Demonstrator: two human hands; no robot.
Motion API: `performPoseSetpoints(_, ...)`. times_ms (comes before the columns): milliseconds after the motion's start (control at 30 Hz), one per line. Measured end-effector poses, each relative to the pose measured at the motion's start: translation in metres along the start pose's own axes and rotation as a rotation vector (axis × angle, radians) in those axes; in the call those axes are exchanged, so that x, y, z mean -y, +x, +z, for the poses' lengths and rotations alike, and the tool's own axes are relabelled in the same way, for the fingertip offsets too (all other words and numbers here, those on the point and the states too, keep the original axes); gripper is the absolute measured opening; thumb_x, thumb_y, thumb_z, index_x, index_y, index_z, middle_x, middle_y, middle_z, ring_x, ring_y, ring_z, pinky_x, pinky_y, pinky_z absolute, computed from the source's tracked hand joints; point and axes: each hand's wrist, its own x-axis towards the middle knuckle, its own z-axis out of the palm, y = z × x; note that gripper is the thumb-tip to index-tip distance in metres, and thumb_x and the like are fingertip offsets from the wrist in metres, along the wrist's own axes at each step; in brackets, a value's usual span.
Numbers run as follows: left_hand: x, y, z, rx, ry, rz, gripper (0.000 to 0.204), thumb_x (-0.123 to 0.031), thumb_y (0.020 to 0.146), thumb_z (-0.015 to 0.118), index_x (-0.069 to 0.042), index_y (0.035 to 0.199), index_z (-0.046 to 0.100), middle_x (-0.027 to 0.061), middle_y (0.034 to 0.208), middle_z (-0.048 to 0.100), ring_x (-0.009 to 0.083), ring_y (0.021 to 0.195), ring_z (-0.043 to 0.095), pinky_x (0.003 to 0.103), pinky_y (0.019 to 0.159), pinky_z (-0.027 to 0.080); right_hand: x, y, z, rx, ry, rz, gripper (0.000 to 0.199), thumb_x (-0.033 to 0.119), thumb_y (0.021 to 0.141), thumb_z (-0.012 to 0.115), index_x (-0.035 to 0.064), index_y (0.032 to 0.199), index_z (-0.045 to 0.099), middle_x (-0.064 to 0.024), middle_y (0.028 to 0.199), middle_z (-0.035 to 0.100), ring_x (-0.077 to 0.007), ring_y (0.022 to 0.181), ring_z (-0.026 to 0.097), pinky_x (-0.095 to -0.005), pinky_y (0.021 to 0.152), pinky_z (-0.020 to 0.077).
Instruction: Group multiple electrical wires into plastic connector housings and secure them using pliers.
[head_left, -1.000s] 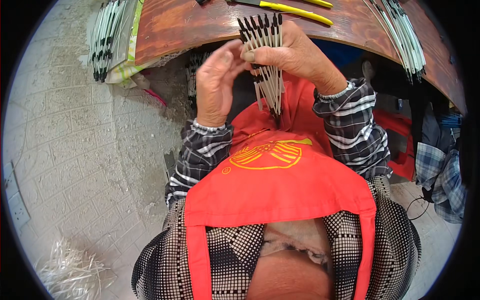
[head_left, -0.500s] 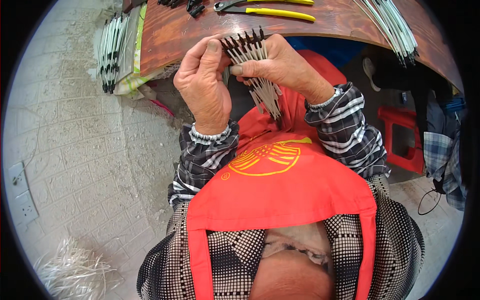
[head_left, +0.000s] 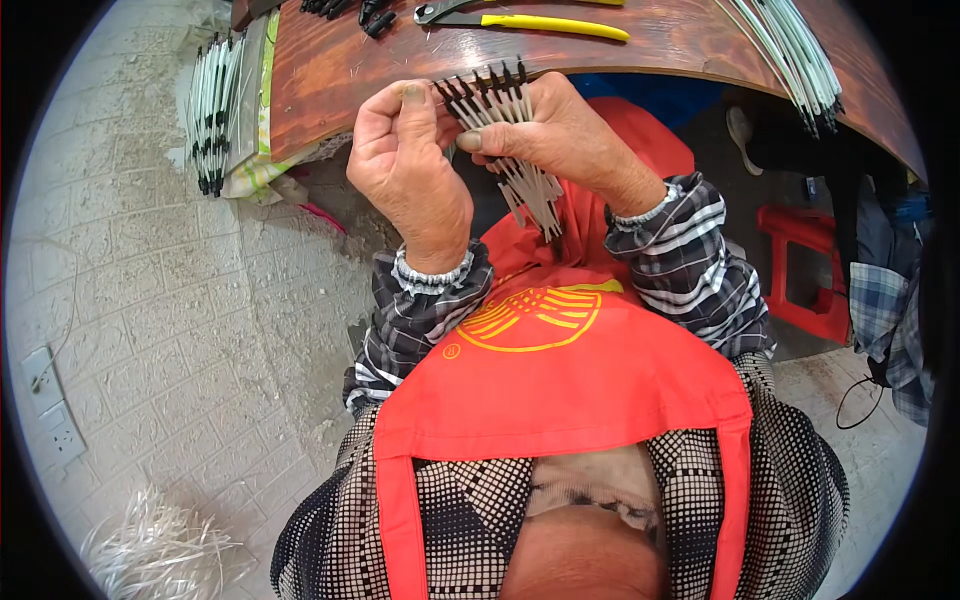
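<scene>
A fanned bundle of thin whitish rods with black tips (head_left: 520, 185) is gripped in my right hand (head_left: 560, 125). My right thumb lies across the rods, their black ends pointing up toward the table edge. Just left of those ends, my left hand (head_left: 410, 165) is closed, thumb and forefinger pressed together. Whatever is in that pinch, if anything, is too small or hidden to make out. The left fingertips are apart from the nearest black tip by a small gap. Both hands are above the red apron (head_left: 560, 390), at the front of the brown wooden table (head_left: 340, 75).
Yellow-handled pliers (head_left: 555, 25) lie on the table beside small black pieces (head_left: 378, 22). More white rods (head_left: 790, 60) rest at the right, and another bundle (head_left: 212, 115) at the left. A red stool (head_left: 800, 270) stands right; clear strips (head_left: 165, 550) are piled lower left.
My left hand has shifted slightly left, its pinched fingertips moving away from the black tips. My right hand still holds the rods in nearly the same place.
</scene>
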Motion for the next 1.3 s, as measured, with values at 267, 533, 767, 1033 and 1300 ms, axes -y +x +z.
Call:
performPoseSetpoints(267, 0.007, 0.007, -0.002, 0.032, -0.124, -0.082, 0.013, -0.008, 0.095, 0.062, 0.002, 0.103, 0.061, 0.0075, 0.086, 0.066, 0.0118, 0.070, 0.062, 0.024, 0.062, 0.051, -0.004, 0.003, -0.002, -0.012, 0.047, 0.009, 0.017, 0.013, 0.087, 0.071, -0.0018, 0.096, 0.071, -0.0043, 0.081, 0.070, -0.0095, 0.071, 0.065, -0.0246, 0.065, 0.0540)
performPoseSetpoints(533, 0.010, -0.001, -0.013, 0.138, -0.148, -0.201, 0.023, 0.002, 0.086, 0.068, 0.005, 0.108, 0.065, 0.0073, 0.088, 0.068, 0.0096, 0.067, 0.061, 0.023, 0.056, 0.050, -0.014, 0.008, 0.003, -0.064, 0.064, -0.081, 0.010, 0.011, 0.082, 0.071, 0.0014, 0.079, 0.069, 0.0013, 0.067, 0.062, -0.0052, 0.060, 0.056, -0.0232, 0.053, 0.0450)
performPoseSetpoints(767, -0.004, -0.006, -0.016, 0.116, -0.156, -0.157, 0.020, 0.005, 0.084, 0.068, 0.007, 0.104, 0.067, 0.0082, 0.083, 0.068, 0.0103, 0.064, 0.061, 0.023, 0.054, 0.049, 0.001, 0.003, 0.007, -0.001, -0.031, -0.077, 0.019, 0.018, 0.085, 0.075, 0.0011, 0.079, 0.068, 0.0016, 0.068, 0.062, -0.0054, 0.062, 0.055, -0.0235, 0.053, 0.0444)
performPoseSetpoints(1033, -0.008, -0.011, -0.015, 0.084, -0.180, -0.133, 0.021, 0.007, 0.083, 0.068, 0.008, 0.104, 0.067, 0.0098, 0.086, 0.069, 0.0117, 0.066, 0.063, 0.023, 0.057, 0.051, 0.011, -0.003, 0.011, 0.018, -0.036, -0.108, 0.015, 0.015, 0.087, 0.073, 0.0015, 0.081, 0.067, 0.0021, 0.069, 0.061, -0.0048, 0.063, 0.054, -0.0221, 0.055, 0.0440)
performPoseSetpoints(1300, -0.003, -0.010, -0.015, 0.058, -0.222, -0.212, 0.019, 0.005, 0.084, 0.067, 0.008, 0.103, 0.067, 0.0091, 0.088, 0.069, 0.0106, 0.069, 0.063, 0.023, 0.061, 0.051, 0.012, -0.004, 0.016, -0.037, 0.047, -0.029, 0.012, 0.010, 0.087, 0.071, 0.0000, 0.081, 0.068, 0.0012, 0.070, 0.063, -0.0057, 0.063, 0.055, -0.0231, 0.056, 0.0458)
